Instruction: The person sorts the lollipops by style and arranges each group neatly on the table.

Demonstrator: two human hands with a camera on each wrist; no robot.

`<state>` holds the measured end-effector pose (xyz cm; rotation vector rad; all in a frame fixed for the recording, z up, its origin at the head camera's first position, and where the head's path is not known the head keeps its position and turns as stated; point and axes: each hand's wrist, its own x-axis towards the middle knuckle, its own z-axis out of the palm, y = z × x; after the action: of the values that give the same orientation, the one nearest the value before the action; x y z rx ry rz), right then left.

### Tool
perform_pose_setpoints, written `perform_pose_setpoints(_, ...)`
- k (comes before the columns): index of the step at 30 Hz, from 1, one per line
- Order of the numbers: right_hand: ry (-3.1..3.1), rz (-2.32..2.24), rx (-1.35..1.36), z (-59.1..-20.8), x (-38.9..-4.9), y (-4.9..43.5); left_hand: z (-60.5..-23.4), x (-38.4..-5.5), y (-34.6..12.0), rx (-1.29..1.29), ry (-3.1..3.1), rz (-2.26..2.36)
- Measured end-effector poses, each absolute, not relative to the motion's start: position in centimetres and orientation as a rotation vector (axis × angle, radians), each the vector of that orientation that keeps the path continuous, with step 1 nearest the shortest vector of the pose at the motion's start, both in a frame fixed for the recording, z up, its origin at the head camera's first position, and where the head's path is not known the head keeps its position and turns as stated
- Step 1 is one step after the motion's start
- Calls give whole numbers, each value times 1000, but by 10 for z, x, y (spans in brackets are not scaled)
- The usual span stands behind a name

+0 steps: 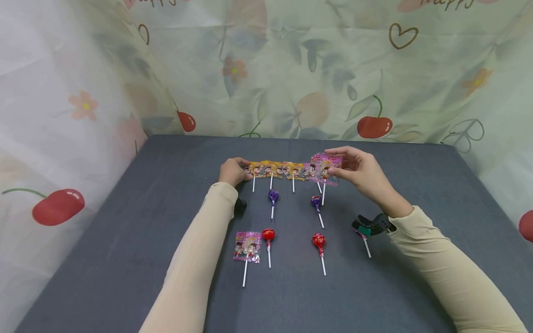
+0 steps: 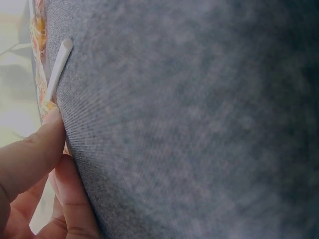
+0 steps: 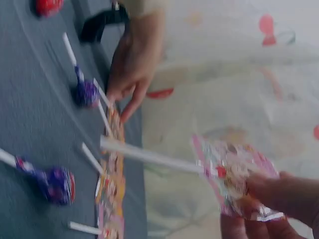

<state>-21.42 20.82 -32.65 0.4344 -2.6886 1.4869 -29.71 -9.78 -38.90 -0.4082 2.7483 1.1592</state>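
Observation:
A row of flat lollipops in yellow wrappers lies near the back of the table, sticks toward me. At its left end my left hand pinches the edge of the leftmost yellow-wrapped lollipop; the left wrist view shows the thumb on the wrapper beside its white stick. My right hand holds a pink-wrapped lollipop by its wrapper between thumb and fingers, raised off the table, stick downward. Behind it, partly hidden, another pink-wrapped lollipop lies at the row's right end.
Nearer me lie two purple round lollipops and two red ones. A pink-wrapped lollipop is at front left. Below my right wrist strap, another lollipop's stick shows. A patterned curtain hangs behind the table.

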Motion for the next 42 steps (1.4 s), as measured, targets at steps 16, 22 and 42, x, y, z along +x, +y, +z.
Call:
perform_pose_setpoints(16, -2836, 1348, 135, -353, -275, 227, -391, -299, -99, -410, 2757, 1161)
perform_pose_setpoints(22, -2930, 1262, 20, -366, -288, 231, -391, -298, -98, -427, 2752, 1165)
perform_pose_setpoints(42, -3017, 1122, -100, -381, -299, 227, -389, -298, -100, -377, 2759, 1163)
